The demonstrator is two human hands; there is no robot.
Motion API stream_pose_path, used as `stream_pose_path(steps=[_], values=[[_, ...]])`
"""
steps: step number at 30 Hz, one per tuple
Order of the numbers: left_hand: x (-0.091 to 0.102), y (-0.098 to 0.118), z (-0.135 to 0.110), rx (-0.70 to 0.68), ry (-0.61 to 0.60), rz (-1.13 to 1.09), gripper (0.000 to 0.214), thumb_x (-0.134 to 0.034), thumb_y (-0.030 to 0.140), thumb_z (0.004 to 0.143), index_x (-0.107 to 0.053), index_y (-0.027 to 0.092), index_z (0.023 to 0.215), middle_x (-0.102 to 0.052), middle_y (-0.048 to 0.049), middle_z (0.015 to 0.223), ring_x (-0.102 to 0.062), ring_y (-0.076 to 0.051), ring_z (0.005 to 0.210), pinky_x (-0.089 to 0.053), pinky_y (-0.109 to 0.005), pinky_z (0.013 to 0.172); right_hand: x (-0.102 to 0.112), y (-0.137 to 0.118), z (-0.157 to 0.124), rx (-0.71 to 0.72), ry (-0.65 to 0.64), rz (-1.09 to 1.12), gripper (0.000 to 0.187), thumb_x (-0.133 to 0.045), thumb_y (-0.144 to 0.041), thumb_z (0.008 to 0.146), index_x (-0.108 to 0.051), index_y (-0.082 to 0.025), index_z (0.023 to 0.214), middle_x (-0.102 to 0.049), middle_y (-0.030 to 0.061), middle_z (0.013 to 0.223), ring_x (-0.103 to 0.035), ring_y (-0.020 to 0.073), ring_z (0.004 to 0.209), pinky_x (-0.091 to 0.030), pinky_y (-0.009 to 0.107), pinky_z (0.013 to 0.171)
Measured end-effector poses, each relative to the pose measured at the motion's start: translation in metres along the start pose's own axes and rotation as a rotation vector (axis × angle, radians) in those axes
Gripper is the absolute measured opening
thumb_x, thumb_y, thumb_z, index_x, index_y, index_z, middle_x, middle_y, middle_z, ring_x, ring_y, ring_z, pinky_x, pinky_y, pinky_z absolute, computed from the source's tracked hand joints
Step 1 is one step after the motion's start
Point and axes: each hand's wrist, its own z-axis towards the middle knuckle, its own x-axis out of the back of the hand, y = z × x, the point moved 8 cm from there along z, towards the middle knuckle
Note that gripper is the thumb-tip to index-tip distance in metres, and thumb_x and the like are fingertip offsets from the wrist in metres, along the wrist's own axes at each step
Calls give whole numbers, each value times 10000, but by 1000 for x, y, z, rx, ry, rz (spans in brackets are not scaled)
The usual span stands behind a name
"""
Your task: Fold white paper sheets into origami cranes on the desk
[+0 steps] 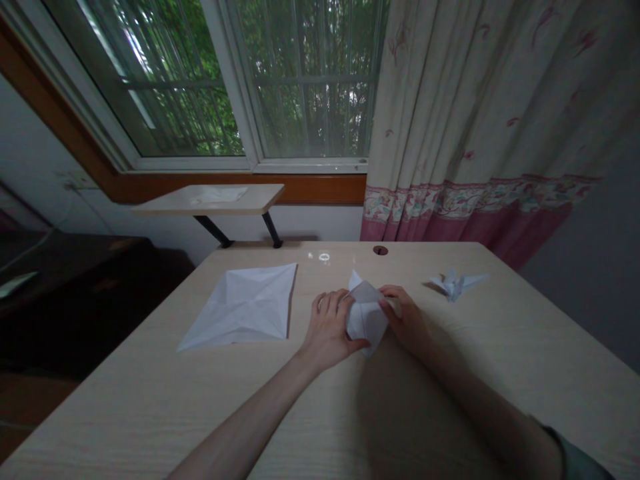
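Between my two hands is a folded piece of white paper (367,320), its creased flaps partly raised and a pointed tip sticking up at the far side. My left hand (330,328) grips its left side, with the thumb along the near edge. On the right, the thumb and fingers of my right hand (404,319) pinch the upper right edge. A creased white paper sheet (250,303) lies spread out to the left of my hands. Off to the right rests a folded paper crane (454,285) with its wings out.
The pale wooden desk (165,400) carries a small raised shelf (175,198) at its back left, with white paper (220,194) on top. A round cable hole (381,251) is near the back edge. Behind are a window and a floral curtain (450,133).
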Motion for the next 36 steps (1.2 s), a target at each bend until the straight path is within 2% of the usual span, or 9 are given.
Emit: stream_pose_path(steps=[6, 12, 16, 21, 24, 29, 36], values=[[-4, -5, 0, 26, -13, -51, 960, -900, 499, 547, -433, 206, 1332, -469, -148, 1404, -427, -365, 1290, -310, -547, 1087, 5, -6, -1, 26, 33, 34, 250, -466, -451, 986, -556, -230, 1060, -667, 105, 1058, -649, 254, 1006, -521, 414, 902], [-4, -5, 0, 24, -28, -77, 975, -920, 466, 527, -451, 261, 1357, -398, -123, 1471, -381, -365, 1323, -310, -538, 1098, 6, -14, -1, 68, 22, 77, 237, -398, -409, 1015, -557, -236, 1048, -657, 98, 1048, -636, 236, 992, -511, 392, 897], [-6, -9, -1, 45, -32, -93, 986, -924, 470, 515, -460, 262, 1360, -385, -123, 1478, -367, -375, 1329, -311, -548, 1099, 8, -5, 0, 28, 73, 78, 240, -352, -357, 1021, -556, -232, 1041, -648, 101, 1053, -622, 239, 1013, -500, 407, 908], [-11, -12, 0, 72, -65, -88, 975, -912, 483, 535, -464, 259, 1371, -368, -127, 1492, -360, -378, 1340, -315, -549, 1102, 8, 5, 1, 45, 101, 48, 146, -454, -309, 949, -554, -230, 1020, -643, 106, 1073, -614, 265, 1035, -498, 445, 920], [-12, -12, 0, 80, -79, -78, 961, -901, 490, 552, -465, 252, 1374, -353, -138, 1505, -347, -383, 1357, -304, -562, 1109, 5, 6, 1, 61, 70, 29, 100, -494, -293, 931, -567, -238, 970, -641, 97, 1082, -607, 266, 1057, -492, 453, 935], [-14, -12, 0, 90, -113, -82, 911, -874, 484, 600, -467, 247, 1380, -335, -146, 1523, -325, -379, 1383, -280, -567, 1128, -3, 4, 1, 91, -1, -8, 139, -503, -332, 948, -598, -234, 972, -655, 106, 1095, -600, 283, 1080, -480, 488, 959], [-17, -15, -1, 104, -125, -87, 905, -863, 500, 619, -465, 241, 1390, -358, -153, 1505, -327, -375, 1384, -274, -566, 1130, -11, -2, -1, 130, -114, -39, 193, -475, -298, 970, -609, -221, 1085, -671, 112, 1103, -612, 277, 1068, -496, 491, 958]])
